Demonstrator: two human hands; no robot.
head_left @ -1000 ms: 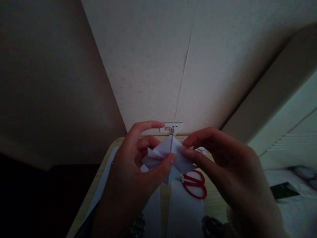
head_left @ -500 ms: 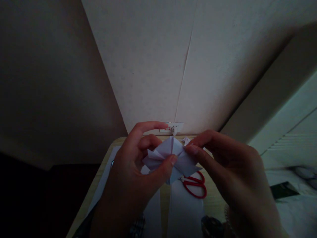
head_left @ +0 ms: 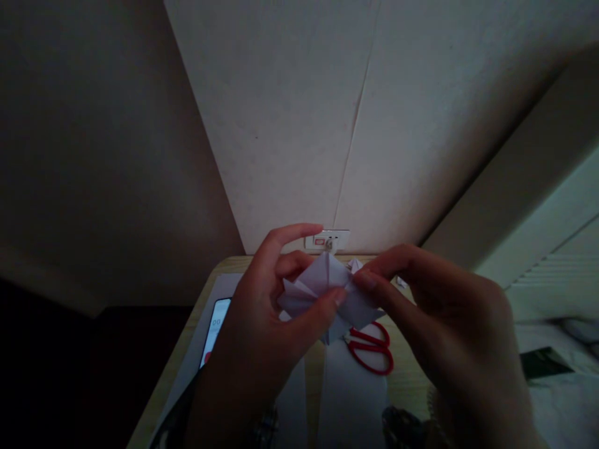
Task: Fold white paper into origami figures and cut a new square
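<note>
A white folded paper piece with several pointed flaps is held up over the small wooden table. My left hand grips it from the left, thumb pressed across its front and index finger raised clear above it. With thumb and index finger, my right hand pinches the upper right edge of the same paper. Scissors with red handles lie below the paper, their blades hidden behind it.
White paper sheets lie on the wooden table. A lit phone rests at the left, partly behind my left arm. Another small folded paper sits at the back edge, near a wall socket with a plug in it.
The view has shifted slightly, so more of the phone shows at the left. Both hands keep their hold on the folded paper, with little change in pose.
</note>
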